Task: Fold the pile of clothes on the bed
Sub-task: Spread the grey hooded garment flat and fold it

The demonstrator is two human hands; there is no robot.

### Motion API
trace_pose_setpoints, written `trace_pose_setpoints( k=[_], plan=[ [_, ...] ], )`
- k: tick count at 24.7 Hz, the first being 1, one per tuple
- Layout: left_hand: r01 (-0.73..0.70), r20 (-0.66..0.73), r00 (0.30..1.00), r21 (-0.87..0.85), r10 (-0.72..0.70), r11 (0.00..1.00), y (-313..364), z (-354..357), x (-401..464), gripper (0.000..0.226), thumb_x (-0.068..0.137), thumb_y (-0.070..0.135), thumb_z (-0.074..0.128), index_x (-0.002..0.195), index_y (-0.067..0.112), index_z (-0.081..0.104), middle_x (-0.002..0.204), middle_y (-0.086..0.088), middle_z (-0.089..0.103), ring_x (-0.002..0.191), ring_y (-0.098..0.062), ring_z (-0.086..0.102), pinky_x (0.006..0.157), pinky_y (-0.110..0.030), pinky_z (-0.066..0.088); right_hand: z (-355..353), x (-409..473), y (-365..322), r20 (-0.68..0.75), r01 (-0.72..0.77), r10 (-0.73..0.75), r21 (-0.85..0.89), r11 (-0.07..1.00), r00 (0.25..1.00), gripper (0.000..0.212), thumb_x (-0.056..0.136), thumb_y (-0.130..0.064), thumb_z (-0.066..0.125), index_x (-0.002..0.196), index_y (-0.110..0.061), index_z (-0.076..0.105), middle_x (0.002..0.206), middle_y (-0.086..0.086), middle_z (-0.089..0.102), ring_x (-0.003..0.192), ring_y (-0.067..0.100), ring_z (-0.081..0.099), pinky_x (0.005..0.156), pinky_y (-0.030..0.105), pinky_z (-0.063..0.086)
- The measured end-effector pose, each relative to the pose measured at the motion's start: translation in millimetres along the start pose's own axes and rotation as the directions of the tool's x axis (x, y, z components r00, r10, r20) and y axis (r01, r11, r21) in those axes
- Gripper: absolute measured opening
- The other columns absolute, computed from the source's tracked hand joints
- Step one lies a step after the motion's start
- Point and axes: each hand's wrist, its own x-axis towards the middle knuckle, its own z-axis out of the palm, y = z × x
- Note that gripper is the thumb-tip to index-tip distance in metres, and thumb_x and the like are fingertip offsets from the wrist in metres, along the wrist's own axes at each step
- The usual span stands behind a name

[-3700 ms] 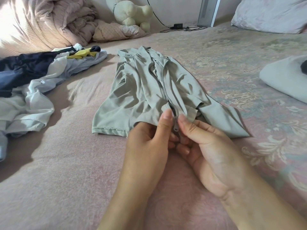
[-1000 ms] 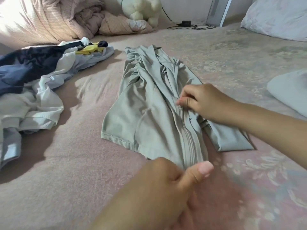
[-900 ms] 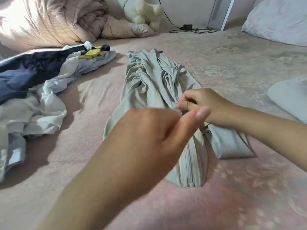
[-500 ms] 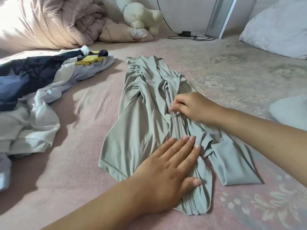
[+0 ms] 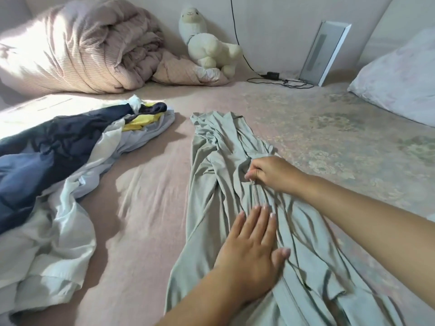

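The grey-green jacket lies lengthwise mid-bed, its zipper now drawn higher than a second ago. The right hand pinches the zipper pull; the left hand has come down flat, pressing the fabric. Folding can follow; the unfolded pile waits alongside.

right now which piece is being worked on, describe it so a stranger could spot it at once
On the pink bed sheet, right of the heap of unfolded clothes, one sage-green zip-up jacket lies lengthwise alone. The left hand presses it flat while the right hand pinches its zipper pull; the heap is navy, white and yellow.
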Motion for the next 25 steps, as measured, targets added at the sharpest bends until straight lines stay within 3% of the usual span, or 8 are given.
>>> trace_pose_setpoints(
  k=[4,7,9,12,17,20,22,25],
  plan=[
    [0.043,-0.05,0.998,0.018,-0.042,0.999,-3.0,11.6,3.7,0.077,0.091,0.052,-0.009,0.15,0.013,0.019,0.158,-0.008,0.009,0.145,-0.028,-0.003,0.116,-0.055,0.001,-5.5,59.8,18.3,-0.033,-0.008,0.006,-0.09,0.996,0.999,0.02,0.095,-0.025,0.054,0.081,-0.012,0.056,0.101,0.001,0.069,0.081,0.01,0.051,0.066,0.029,0.034],
    [0.047,-0.009,0.999,-0.04,-0.047,0.998,-4.7,18.4,8.1,0.069,0.097,0.045,0.002,0.131,0.021,0.058,0.139,-0.003,0.051,0.133,-0.02,0.043,0.105,-0.044,0.036,-11.2,100.9,35.5,-0.124,-0.076,0.063,-0.106,0.991,0.99,0.022,0.096,-0.021,0.052,0.086,-0.003,0.059,0.108,0.008,0.068,0.09,0.017,0.056,0.07,0.03,0.038],
    [0.037,0.027,0.999,-0.061,-0.035,0.997,-3.1,25.3,6.6,0.066,0.098,0.044,0.006,0.121,0.026,0.066,0.13,0.003,0.059,0.123,-0.015,0.054,0.095,-0.041,0.037,-20.6,118.0,45.7,-0.24,-0.154,0.135,-0.062,0.986,0.961,0.024,0.096,-0.015,0.051,0.072,-0.011,0.052,0.111,0.012,0.067,0.098,0.023,0.06,0.075,0.031,0.041],
    [0.011,-0.01,1.0,0.047,-0.011,0.999,-6.4,32.0,10.2,0.055,0.092,0.052,0.022,0.123,0.032,0.063,0.135,0.005,0.055,0.126,-0.015,0.051,0.095,-0.04,0.033,-23.3,132.3,55.5,-0.318,-0.212,0.168,-0.11,0.971,0.933,0.025,0.093,-0.011,0.048,0.069,-0.014,0.044,0.113,0.011,0.068,0.108,0.027,0.06,0.079,0.033,0.044],
    [0.042,-0.084,0.996,0.015,-0.041,0.999,-5.4,32.0,9.0,0.056,0.094,0.051,0.02,0.126,0.03,0.062,0.137,0.004,0.054,0.128,-0.018,0.049,0.1,-0.047,0.039,-16.0,130.9,46.4,-0.141,-0.182,0.173,-0.054,0.982,0.975,0.025,0.094,-0.036,0.056,0.084,-0.013,0.059,0.098,0.011,0.065,0.089,0.026,0.056,0.07,0.03,0.037],
    [0.045,-0.174,0.984,-0.011,-0.046,0.999,-11.7,26.1,7.6,0.06,0.099,0.046,0.012,0.133,0.021,0.056,0.141,0.0,0.05,0.132,-0.021,0.044,0.1,-0.056,0.041,-4.8,90.9,47.5,-0.089,-0.218,0.221,0.041,0.975,0.971,0.045,0.096,-0.048,0.043,0.123,-0.013,0.053,0.12,0.016,0.051,0.113,0.029,0.047,0.089,0.033,0.036],
    [0.045,-0.129,0.99,-0.083,-0.056,0.996,-10.5,20.0,4.8,0.056,0.097,0.047,0.023,0.139,0.02,0.048,0.147,-0.001,0.043,0.138,-0.021,0.036,0.106,-0.06,0.031,9.1,27.9,46.7,-0.111,-0.324,0.332,0.085,0.942,0.937,0.055,0.097,-0.043,0.043,0.142,-0.012,0.037,0.139,0.019,0.039,0.131,0.032,0.033,0.102,0.036,0.028],
    [0.074,0.004,0.997,-0.17,-0.074,0.983,-8.3,5.6,1.1,0.06,0.096,0.048,0.02,0.147,0.02,0.032,0.155,0.001,0.025,0.145,-0.019,0.016,0.115,-0.056,0.015,25.5,-106.5,19.8,-0.232,-0.365,0.384,0.123,0.923,0.894,0.043,0.094,-0.016,0.057,0.133,0.002,0.049,0.135,0.023,0.048,0.126,0.038,0.044,0.101,0.025,0.024]
  ],
)
